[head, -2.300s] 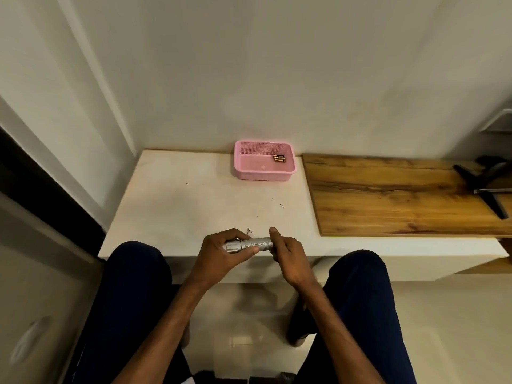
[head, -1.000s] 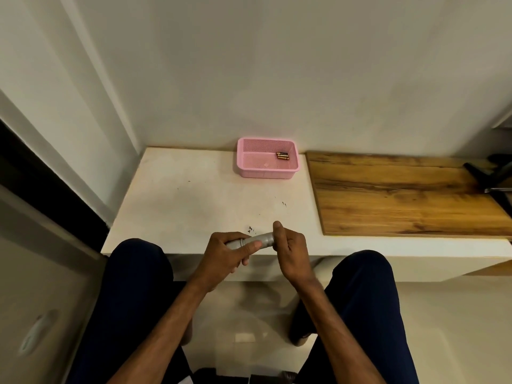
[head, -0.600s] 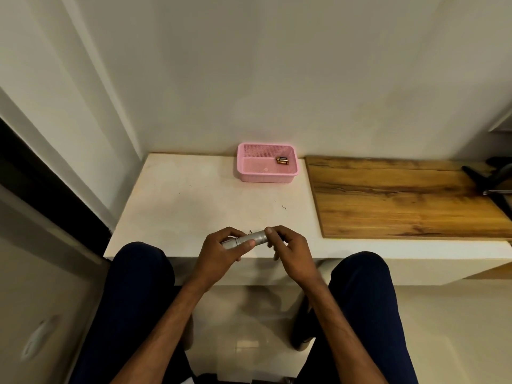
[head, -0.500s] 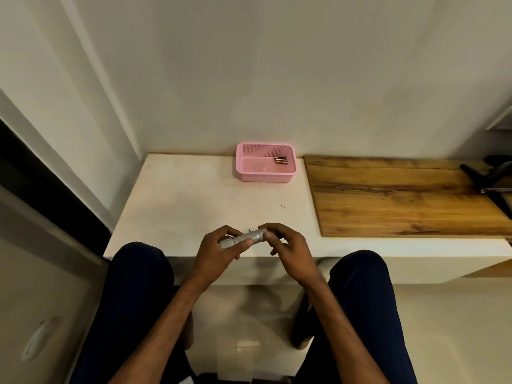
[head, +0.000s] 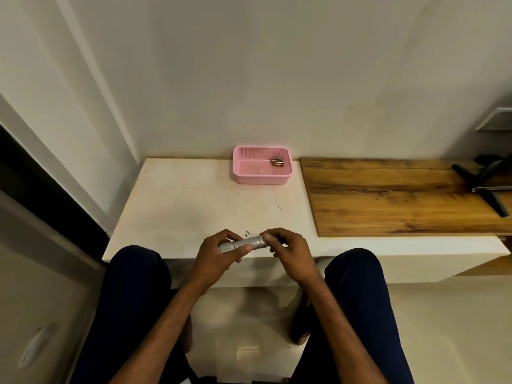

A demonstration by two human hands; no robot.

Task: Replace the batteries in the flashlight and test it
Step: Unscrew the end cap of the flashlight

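A small silver flashlight (head: 246, 243) lies crosswise between my hands, just above the near edge of the white counter (head: 194, 209). My left hand (head: 219, 254) wraps its head end, thumb along the barrel. My right hand (head: 288, 252) pinches the tail end with fingertips; the tail cap itself is hidden by the fingers. A pink plastic basket (head: 261, 178) stands at the back of the counter against the wall, and a few small dark batteries (head: 277, 162) lie in its far right corner.
A wooden board (head: 401, 198) covers the counter to the right. A black stand (head: 482, 184) rests at its far right end. The wall is close behind the basket. My knees in dark trousers sit under the counter's front edge.
My hands have kept the flashlight and shifted slightly; its right end tilted up a little. The fingers of my right hand moved round the tail end, from wrapped over it to a fingertip pinch.
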